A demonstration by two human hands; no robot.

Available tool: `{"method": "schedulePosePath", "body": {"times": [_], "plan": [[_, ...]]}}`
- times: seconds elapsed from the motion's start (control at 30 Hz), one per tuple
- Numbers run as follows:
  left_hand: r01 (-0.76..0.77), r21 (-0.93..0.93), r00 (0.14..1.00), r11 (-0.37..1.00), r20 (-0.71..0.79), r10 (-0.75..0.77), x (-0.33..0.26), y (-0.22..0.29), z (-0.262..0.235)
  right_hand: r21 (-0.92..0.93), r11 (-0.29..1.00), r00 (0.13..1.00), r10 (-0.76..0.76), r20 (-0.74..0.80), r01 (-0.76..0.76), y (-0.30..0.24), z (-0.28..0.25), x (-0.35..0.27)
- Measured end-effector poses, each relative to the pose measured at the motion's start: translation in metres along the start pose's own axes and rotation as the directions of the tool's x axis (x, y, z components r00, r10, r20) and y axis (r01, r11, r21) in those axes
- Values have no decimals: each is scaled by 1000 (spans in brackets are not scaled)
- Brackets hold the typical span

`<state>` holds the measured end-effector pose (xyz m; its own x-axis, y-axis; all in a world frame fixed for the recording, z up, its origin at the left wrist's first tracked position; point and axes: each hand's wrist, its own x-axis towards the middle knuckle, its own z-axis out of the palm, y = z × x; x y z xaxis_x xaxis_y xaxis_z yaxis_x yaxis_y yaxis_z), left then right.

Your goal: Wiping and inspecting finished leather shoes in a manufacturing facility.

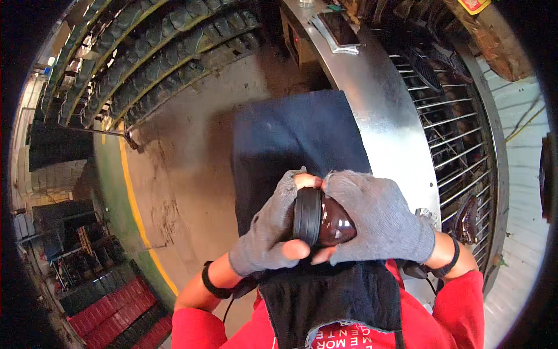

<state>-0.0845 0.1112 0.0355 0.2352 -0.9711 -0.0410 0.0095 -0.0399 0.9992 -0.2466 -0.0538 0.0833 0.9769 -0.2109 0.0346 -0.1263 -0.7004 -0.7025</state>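
Glossy brown shoe (338,224), black-soled, one: between the two hands, close before the person's chest. Left hand (264,235), one, curled round the sole; right hand (378,215), one, wrapped over the upper; the opposed grip probably stops it slipping or turning. Grey gloves (388,218), two; black wristbands (213,282), two. Dark cloth (296,131), one, alongside the metal bench (395,134), one. Second brown shoe (467,220), one, on the barred rack (497,174). Shelved dark shapes (224,29): too many to count.

Glossy smooth shoe toe (338,223), matt sole (307,216), shiny metal bench (388,113).
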Motion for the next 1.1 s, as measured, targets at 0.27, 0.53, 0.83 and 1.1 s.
{"method": "schedulePosePath", "body": {"times": [0.27,0.53,0.83,1.1], "plan": [[13,-156,991,988,-132,-34,17,5,17,3,993,971,115,209,-118,-15,-9,-21],[-33,-273,969,962,-244,-36,4,1,27,-81,997,997,-4,75,10,-12,18,-39],[-21,-316,998,949,54,40,14,-9,14,-160,974,973,-130,190,161,-8,1,-16],[-76,-463,953,883,-295,-73,55,-24,10,941,308,659,738,-146,-137,17,70,10]]}}
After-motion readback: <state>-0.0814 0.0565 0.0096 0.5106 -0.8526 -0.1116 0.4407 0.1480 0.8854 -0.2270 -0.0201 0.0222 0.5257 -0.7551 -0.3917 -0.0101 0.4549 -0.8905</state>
